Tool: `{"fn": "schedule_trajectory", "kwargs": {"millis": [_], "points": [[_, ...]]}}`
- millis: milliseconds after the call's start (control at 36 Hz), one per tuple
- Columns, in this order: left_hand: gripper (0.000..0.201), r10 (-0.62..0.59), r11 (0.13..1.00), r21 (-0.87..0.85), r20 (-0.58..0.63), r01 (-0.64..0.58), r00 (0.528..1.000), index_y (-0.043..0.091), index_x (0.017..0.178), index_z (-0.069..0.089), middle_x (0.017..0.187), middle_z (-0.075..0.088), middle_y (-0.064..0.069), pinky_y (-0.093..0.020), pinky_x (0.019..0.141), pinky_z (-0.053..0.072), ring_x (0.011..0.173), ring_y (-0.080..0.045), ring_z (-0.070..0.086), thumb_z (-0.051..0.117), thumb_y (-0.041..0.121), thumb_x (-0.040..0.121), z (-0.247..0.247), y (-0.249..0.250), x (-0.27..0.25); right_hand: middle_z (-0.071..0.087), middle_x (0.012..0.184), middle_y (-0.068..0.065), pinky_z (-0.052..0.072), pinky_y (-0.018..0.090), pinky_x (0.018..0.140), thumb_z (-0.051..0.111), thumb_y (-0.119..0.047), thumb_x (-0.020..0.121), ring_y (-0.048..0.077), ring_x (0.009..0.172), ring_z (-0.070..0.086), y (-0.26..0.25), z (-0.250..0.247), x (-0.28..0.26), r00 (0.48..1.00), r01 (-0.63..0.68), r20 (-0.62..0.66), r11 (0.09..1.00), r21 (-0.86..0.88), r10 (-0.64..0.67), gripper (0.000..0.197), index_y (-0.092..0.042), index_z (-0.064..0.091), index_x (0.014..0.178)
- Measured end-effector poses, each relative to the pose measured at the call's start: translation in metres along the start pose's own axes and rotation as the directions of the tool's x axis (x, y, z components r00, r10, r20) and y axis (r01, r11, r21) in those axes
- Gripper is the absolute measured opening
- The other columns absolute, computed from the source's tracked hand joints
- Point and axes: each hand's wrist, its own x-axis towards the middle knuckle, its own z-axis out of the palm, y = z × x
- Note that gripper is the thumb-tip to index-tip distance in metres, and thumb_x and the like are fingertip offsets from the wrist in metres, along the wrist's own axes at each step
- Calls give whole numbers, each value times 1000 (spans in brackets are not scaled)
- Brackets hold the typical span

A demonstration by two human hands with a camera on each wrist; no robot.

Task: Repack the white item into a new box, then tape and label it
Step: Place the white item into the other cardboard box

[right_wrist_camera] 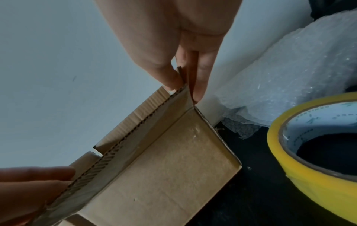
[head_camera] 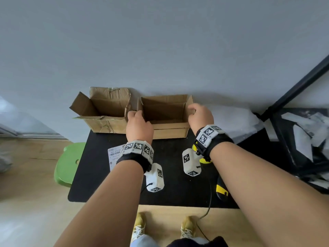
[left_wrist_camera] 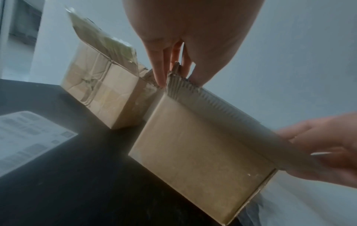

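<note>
The new cardboard box (head_camera: 170,130) stands open at the back of the black mat (head_camera: 174,191). My left hand (head_camera: 136,115) pinches its upright left side flap, thumb and fingers on either face of the flap's top edge (left_wrist_camera: 174,71). My right hand (head_camera: 192,110) pinches the right side flap (right_wrist_camera: 184,79) the same way. Beside it on the left sits the worn old box (head_camera: 106,111), flaps spread, nothing showing inside. A printed label (head_camera: 114,155) lies on the mat under my left wrist. A yellow tape roll (right_wrist_camera: 289,168) lies near my right wrist. No white item shows plainly.
Crumpled bubble wrap (head_camera: 231,120) lies to the right of the new box, against the wall. A yellow-and-black tool (head_camera: 220,190) lies at the mat's right front. A green stool (head_camera: 69,164) stands left of the mat, and a black rack (head_camera: 302,139) crowds the right.
</note>
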Motion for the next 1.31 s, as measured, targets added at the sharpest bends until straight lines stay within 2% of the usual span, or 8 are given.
{"fn": "schedule_trajectory", "kwargs": {"millis": [83,306,528,667,750,944,1139,1306], "points": [[44,11,1000,-4,-10,-11,1000,8,134,48,138,39,-5,-24,80,37,108,-25,56,53,10,91,-7,-8,-15,61,121,7,42,25,76,50,-7,87,27,103,60,0,1,-13,1000,5,12,1000,3,-5,41,-22,62,123],[54,35,999,-42,69,-32,997,9,140,40,141,34,-9,-27,94,41,117,-26,50,57,13,89,-19,-41,-48,57,126,9,47,30,84,49,-12,88,28,108,58,4,11,-54,995,-99,16,995,29,98,42,-21,58,128],[57,113,992,-73,119,-105,986,10,140,38,139,34,-10,-32,102,39,123,-26,45,58,17,88,-23,-69,-59,61,121,7,39,27,77,47,-9,89,29,107,58,3,22,-97,961,-244,-132,970,0,242,39,-20,57,125],[55,221,974,27,102,-224,970,7,135,42,134,37,-12,-36,102,37,123,-27,36,59,22,85,-25,-76,-56,62,122,8,41,30,86,45,-10,91,29,112,56,3,27,-112,955,-256,-163,966,-27,249,41,-20,59,128],[56,279,946,148,85,-289,957,10,136,41,141,32,-13,-38,109,30,130,-29,31,58,26,84,-26,-76,-52,66,114,5,41,27,81,45,-10,88,27,105,59,2,27,-115,962,-214,-178,977,-10,209,48,-27,58,131],[51,416,885,205,51,-417,908,11,137,42,146,32,-14,-42,115,22,136,-32,27,52,17,88,-24,-48,-48,64,116,10,50,39,93,46,-30,93,27,104,62,4,15,-118,946,-182,-247,974,133,210,39,-29,60,129],[52,502,855,96,95,-509,860,11,138,44,144,36,-14,-42,114,23,135,-32,29,48,10,86,4,11,-70,55,132,15,43,36,93,43,-18,97,32,118,54,54,-28,-123,914,-283,-264,951,124,307,39,-13,53,135],[49,612,778,58,153,-626,776,8,133,48,138,44,-14,-39,111,26,130,-31,36,51,9,85,42,60,-104,54,130,13,46,40,92,45,-21,95,32,117,53,117,-61,-135,853,-456,-244,886,85,462,40,-15,49,135]]}}
